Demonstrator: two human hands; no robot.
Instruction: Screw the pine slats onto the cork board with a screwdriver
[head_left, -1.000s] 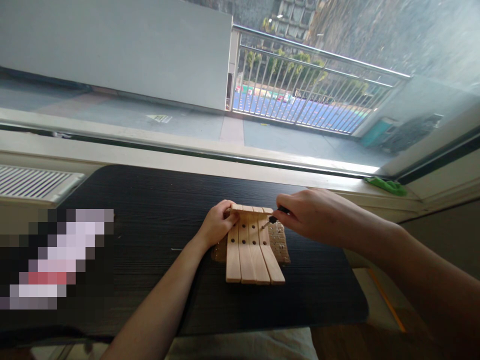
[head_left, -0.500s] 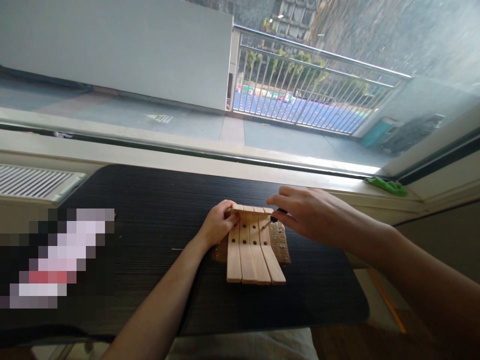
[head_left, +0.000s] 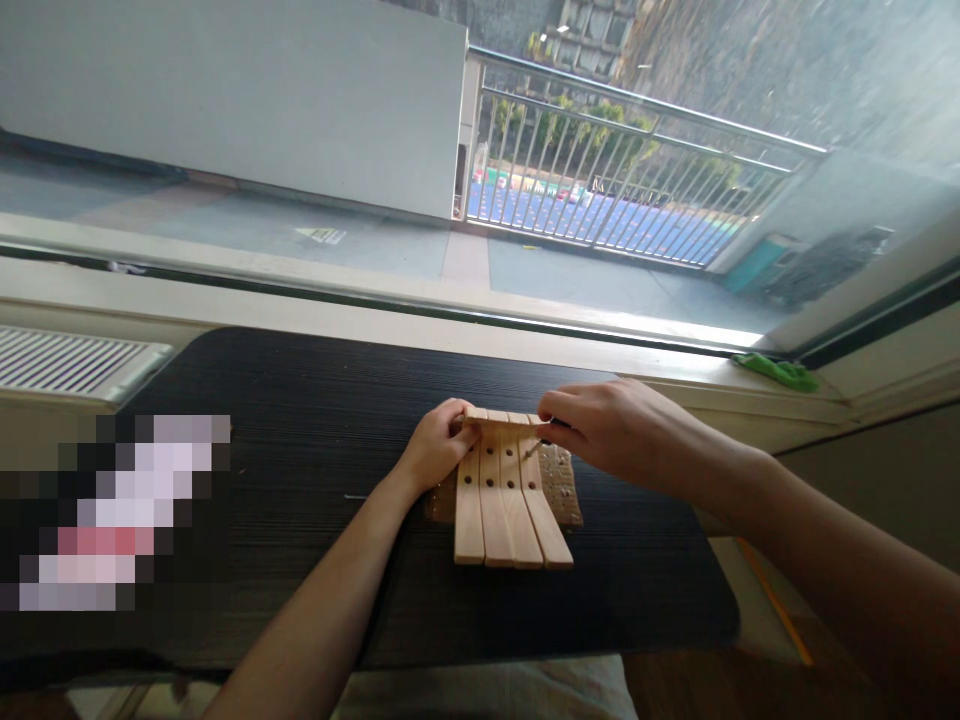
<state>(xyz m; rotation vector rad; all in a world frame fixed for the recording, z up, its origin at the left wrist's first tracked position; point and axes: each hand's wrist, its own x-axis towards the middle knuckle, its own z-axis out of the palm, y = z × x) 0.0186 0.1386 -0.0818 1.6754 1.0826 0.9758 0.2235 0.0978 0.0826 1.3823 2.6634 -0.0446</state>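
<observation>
A small wooden panel of several light slats with round holes lies on the black table, its far end raised on a crossbar. My left hand grips the panel's far left corner, fingers curled around it. My right hand is pinched on a small dark-handled screwdriver whose tip meets the rightmost slat near the far end. A cork-coloured perforated board lies under the panel's right side.
A window sill runs behind the table, with a white vent grille at the left and a green cloth at the right. A blurred patch covers the table's left part. A balcony railing shows outside.
My right hand's fingers opened briefly, then closed again into a pinch on the screwdriver, shifting slightly left. My left hand and the wooden panel stayed in place.
</observation>
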